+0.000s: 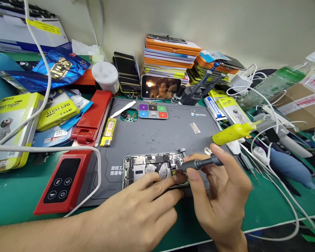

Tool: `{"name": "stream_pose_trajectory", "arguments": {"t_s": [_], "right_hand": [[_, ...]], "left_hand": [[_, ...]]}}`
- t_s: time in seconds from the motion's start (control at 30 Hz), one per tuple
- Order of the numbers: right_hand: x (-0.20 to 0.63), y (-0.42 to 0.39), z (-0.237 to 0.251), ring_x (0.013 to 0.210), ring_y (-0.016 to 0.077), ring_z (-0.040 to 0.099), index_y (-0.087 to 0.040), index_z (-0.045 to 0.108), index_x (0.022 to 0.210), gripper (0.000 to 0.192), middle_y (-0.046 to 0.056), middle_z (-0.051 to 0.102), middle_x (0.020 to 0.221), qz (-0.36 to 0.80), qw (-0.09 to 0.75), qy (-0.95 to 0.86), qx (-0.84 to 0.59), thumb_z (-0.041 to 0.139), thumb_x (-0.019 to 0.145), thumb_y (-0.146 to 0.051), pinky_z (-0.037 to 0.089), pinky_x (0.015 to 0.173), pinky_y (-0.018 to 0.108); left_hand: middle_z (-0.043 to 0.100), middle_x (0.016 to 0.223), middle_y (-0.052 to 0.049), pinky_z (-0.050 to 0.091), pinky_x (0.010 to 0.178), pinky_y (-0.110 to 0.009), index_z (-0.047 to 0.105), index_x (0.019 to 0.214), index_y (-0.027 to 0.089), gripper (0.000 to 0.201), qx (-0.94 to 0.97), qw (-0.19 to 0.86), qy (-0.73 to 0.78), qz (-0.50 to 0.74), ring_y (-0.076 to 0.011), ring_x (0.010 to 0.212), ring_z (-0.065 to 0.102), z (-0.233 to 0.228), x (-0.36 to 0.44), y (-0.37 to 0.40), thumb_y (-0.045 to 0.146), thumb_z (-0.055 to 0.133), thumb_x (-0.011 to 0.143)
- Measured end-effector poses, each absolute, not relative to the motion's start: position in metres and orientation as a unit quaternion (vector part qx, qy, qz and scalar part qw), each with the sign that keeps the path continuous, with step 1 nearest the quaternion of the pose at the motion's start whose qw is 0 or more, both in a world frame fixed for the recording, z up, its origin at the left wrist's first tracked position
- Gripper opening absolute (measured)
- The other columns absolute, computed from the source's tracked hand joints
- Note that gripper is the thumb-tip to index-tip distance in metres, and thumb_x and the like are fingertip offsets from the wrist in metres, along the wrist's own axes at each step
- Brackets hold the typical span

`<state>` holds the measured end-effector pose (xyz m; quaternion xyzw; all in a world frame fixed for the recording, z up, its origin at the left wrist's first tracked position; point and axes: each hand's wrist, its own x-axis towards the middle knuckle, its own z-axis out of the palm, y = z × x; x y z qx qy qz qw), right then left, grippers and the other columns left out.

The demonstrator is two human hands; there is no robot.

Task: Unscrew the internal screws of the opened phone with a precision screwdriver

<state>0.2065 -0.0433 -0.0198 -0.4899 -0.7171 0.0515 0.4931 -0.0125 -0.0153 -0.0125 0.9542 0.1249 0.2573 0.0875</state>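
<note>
Down near the bottom middle of the frame, an opened phone (154,169) lay flat on a gray work mat (157,134), with its small inside parts showing. The left hand (136,213) rested on the phone, fingers spread flat, holding nothing. The right hand (220,196) was closed around a dark screwdriver (199,163), and its tip touched the right end of the phone. Just above that hand lay a yellow tool (233,133). A yellow lighter (109,131) sat on the mat's left edge. A red box with buttons (63,182) was at the lower left. A small lit screen (160,87) stood at the top middle, under a stack of flat boxes (170,56).
</note>
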Motion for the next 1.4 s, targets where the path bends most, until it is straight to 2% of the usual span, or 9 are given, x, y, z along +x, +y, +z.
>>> {"name": "stream_pose_trajectory", "arguments": {"t_s": [0.13,0.27,0.43,0.57,0.7,0.93,1.1,1.3,1.4], "right_hand": [[0.206,-0.043,-0.018,0.124,0.0263,0.074,-0.026,0.040,0.168,0.086,0.012,0.065,0.153,0.043,0.488,-0.741,-0.460,0.069,0.092,0.003,0.065,0.103,0.048],[0.205,-0.044,-0.014,0.113,0.0244,0.076,-0.026,0.050,0.163,0.078,0.007,0.072,0.147,0.020,0.514,-0.732,-0.446,0.060,0.093,0.008,0.066,0.094,0.045],[0.208,-0.043,-0.008,0.122,0.0246,0.071,-0.023,0.055,0.160,0.070,0.006,0.071,0.146,0.009,0.498,-0.735,-0.460,0.060,0.095,0.003,0.059,0.102,0.045],[0.208,-0.044,-0.007,0.115,0.0231,0.072,-0.022,0.062,0.154,0.067,0.006,0.074,0.141,-0.048,0.507,-0.733,-0.450,0.060,0.093,0.004,0.060,0.097,0.042],[0.207,-0.045,-0.006,0.118,0.0259,0.072,-0.022,0.060,0.156,0.066,0.007,0.074,0.140,-0.041,0.502,-0.732,-0.458,0.057,0.095,0.003,0.060,0.100,0.047],[0.208,-0.046,-0.006,0.114,0.0239,0.070,-0.022,0.058,0.158,0.072,0.009,0.072,0.135,0.001,0.500,-0.749,-0.434,0.056,0.092,0.007,0.063,0.094,0.044],[0.208,-0.045,-0.008,0.118,0.0241,0.069,-0.019,0.055,0.159,0.076,0.010,0.069,0.143,-0.011,0.493,-0.752,-0.438,0.057,0.089,0.009,0.063,0.094,0.042],[0.207,-0.048,-0.008,0.110,0.0248,0.071,-0.022,0.062,0.155,0.067,0.009,0.074,0.137,-0.032,0.510,-0.724,-0.464,0.057,0.093,0.004,0.064,0.089,0.043],[0.208,-0.048,-0.008,0.104,0.0224,0.071,-0.024,0.064,0.153,0.068,0.007,0.075,0.132,-0.043,0.520,-0.720,-0.458,0.055,0.093,0.006,0.064,0.085,0.041]], "left_hand": [[0.076,0.139,-0.010,0.044,0.111,-0.043,0.071,0.097,0.015,0.030,0.953,0.087,0.126,0.262,-0.0282,0.142,0.061,-0.013,-0.013,-0.016,0.014,0.046,0.114],[0.075,0.142,-0.008,0.041,0.113,-0.043,0.072,0.101,0.015,0.026,0.950,0.085,0.131,0.269,-0.0285,0.145,0.058,-0.014,-0.012,-0.018,0.015,0.050,0.114],[0.075,0.141,-0.009,0.042,0.111,-0.043,0.073,0.100,0.015,0.026,0.950,0.088,0.129,0.271,-0.0295,0.145,0.058,-0.014,-0.011,-0.018,0.015,0.051,0.114],[0.076,0.140,-0.008,0.041,0.111,-0.043,0.073,0.099,0.015,0.027,0.948,0.081,0.131,0.278,-0.0296,0.143,0.061,-0.014,-0.010,-0.017,0.014,0.051,0.115],[0.076,0.141,-0.008,0.039,0.113,-0.044,0.072,0.099,0.015,0.021,0.946,0.074,0.132,0.285,-0.0301,0.143,0.061,-0.017,-0.010,-0.019,0.017,0.058,0.113],[0.077,0.137,-0.009,0.036,0.118,-0.043,0.070,0.095,0.014,0.022,0.940,0.107,0.132,0.295,-0.0285,0.141,0.062,-0.022,-0.007,-0.019,0.015,0.058,0.113],[0.081,0.120,-0.003,0.042,0.113,-0.035,0.073,0.099,0.016,0.017,0.904,0.240,0.159,0.317,-0.0209,0.123,0.070,-0.014,-0.009,-0.015,0.022,0.064,0.112],[0.080,0.079,0.001,0.053,0.069,-0.022,0.083,0.100,0.019,0.017,0.739,0.555,0.236,0.302,-0.0114,0.067,0.071,0.000,-0.012,-0.009,0.030,0.073,0.107],[0.078,0.077,-0.001,0.048,0.054,-0.018,0.084,0.093,0.019,0.021,0.650,0.635,0.305,0.285,-0.0106,0.058,0.066,0.002,-0.011,-0.008,0.037,0.077,0.102]]}}
